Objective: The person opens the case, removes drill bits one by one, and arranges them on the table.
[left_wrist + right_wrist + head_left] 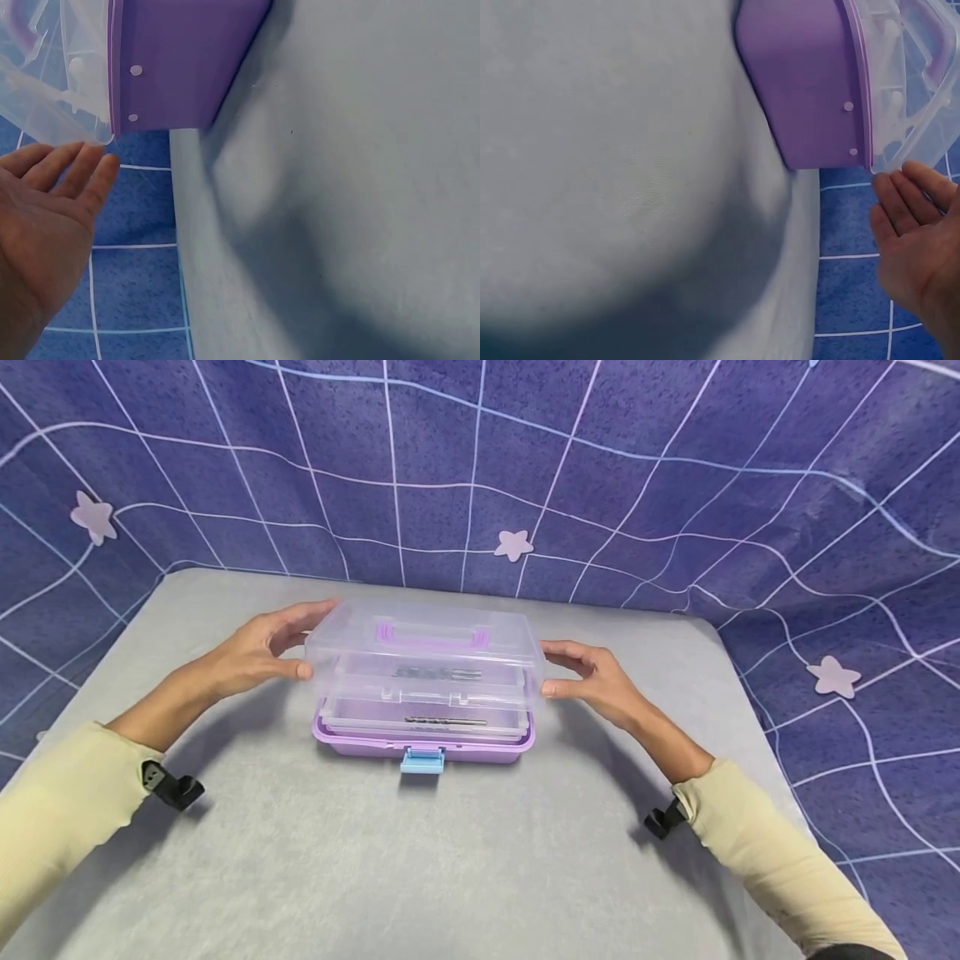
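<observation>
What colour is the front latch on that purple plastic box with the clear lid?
The plastic front latch is light blue; the head view shows it best.

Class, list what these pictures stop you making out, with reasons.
Head: lower bit's markings, too small.
Head: upper bits' exact number, blurred through the lid.
Head: box's floor, hidden by trays.
Left wrist: box's front, cut off by top edge.
Right wrist: part of right hand, cut off by right edge.

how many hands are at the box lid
2: the left hand at the left end of the clear lid, and the right hand at its right end. The wrist views show these same two.
</observation>
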